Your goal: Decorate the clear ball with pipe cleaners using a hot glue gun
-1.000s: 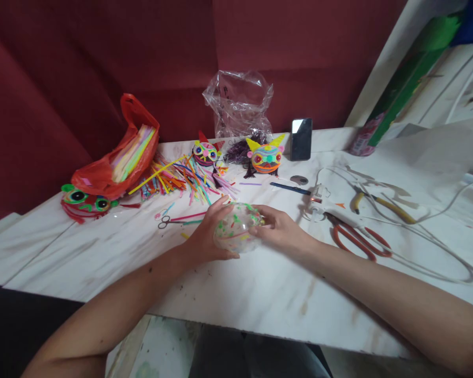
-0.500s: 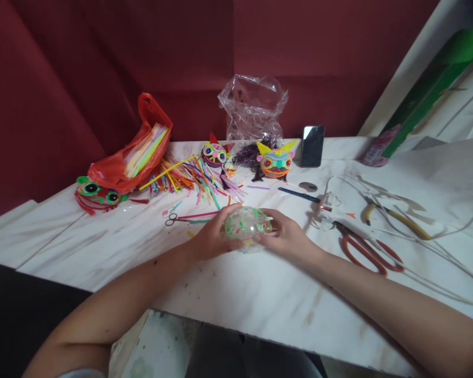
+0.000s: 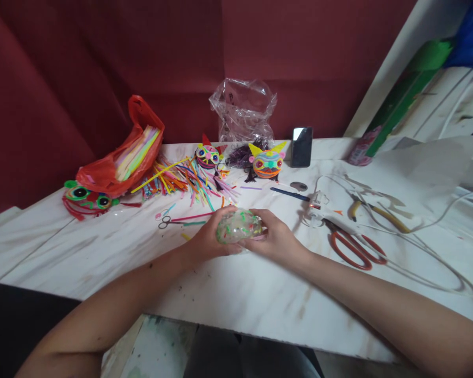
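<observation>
A clear rounded shell (image 3: 238, 226) dotted with green and red bits is held low over the white marbled table (image 3: 220, 299). My left hand (image 3: 212, 236) is closed round its left side. On the right side my right hand (image 3: 274, 234) grips it, thumb near the lower front edge. Small scissors (image 3: 164, 222) and thin coloured strips lie just left of my left hand. Beyond the shell stand two decorated animal heads, one with red horns (image 3: 208, 155), the other with yellow horns (image 3: 267, 161).
Colourful fuzzy stems (image 3: 177, 178) spread beside a red bag (image 3: 122, 163) and a red-green head (image 3: 89, 199). A phone (image 3: 301, 147) leans at the back. At right lie a glue gun (image 3: 327, 210) with its cable, red-handled scissors (image 3: 350, 249) and pliers (image 3: 382, 215).
The camera view has shifted, so the table items appear further left. The shell looks slightly turned between my hands, and both hands still hold it.
</observation>
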{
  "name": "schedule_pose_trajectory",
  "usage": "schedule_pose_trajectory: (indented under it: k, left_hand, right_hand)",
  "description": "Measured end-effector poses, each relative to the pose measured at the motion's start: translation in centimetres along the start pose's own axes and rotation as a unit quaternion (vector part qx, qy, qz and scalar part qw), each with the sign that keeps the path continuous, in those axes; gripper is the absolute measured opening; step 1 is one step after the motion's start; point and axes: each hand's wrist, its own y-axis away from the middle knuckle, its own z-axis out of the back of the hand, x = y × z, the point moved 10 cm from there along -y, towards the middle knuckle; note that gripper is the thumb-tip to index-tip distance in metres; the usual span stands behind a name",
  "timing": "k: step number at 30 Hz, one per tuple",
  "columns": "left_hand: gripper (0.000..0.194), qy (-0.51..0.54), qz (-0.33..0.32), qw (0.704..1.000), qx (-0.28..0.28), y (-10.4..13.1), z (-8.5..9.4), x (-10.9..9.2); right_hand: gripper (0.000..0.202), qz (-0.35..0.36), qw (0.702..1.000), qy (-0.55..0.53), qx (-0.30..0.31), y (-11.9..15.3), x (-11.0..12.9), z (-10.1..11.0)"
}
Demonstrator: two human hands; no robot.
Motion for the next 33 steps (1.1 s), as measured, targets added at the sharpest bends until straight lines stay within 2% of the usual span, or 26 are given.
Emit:
schedule_pose_trajectory:
  k: [5, 10, 16, 19, 21, 25, 29, 33]
  left_hand:
    - [0.097, -0.111, -0.065, 0.992, -0.003, 0.2, 0.4, -1.7]
    - [0.077, -0.133, -0.057, 0.989, 0.043, 0.1, 0.2, -2.0]
    - [0.072, -0.094, -0.039, 0.995, 0.026, -0.4, 0.6, -1.9]
    - [0.074, -0.082, -0.041, 0.996, 0.012, -0.3, 0.9, -1.7]
    - [0.075, -0.081, -0.047, 0.996, -0.002, -0.2, 1.4, -1.6]
    - [0.075, -0.076, -0.052, 0.996, -0.017, -0.1, 2.3, -1.3]
    - [0.078, -0.099, -0.055, 0.993, -0.02, -0.2, 2.8, -1.3]
    - [0.076, -0.144, -0.098, 0.984, -0.027, 0.0, 2.4, -1.8]
  right_hand:
    - [0.067, 0.016, 1.0, 0.022, -0.002, -0.1, 0.7, -0.2]
    - [0.068, 0.018, 0.999, 0.032, -0.007, -0.2, 0.9, 0.0]
    - [0.072, 0.017, 1.0, -0.003, 0.0, -0.6, 0.1, -0.2]
    - [0.081, 0.019, 0.998, -0.06, 0.021, -0.5, 0.1, -0.5]
    - [0.081, -0.005, 0.99, -0.131, 0.048, -0.4, -0.3, -0.8]
    - [0.068, -0.056, 0.951, -0.289, 0.094, -0.2, -1.3, -1.7]
    - [0.06, -0.069, 0.926, -0.366, 0.06, -0.5, -2.4, -1.5]
    - [0.066, -0.081, 0.926, -0.367, 0.035, -0.7, -3.0, -1.6]
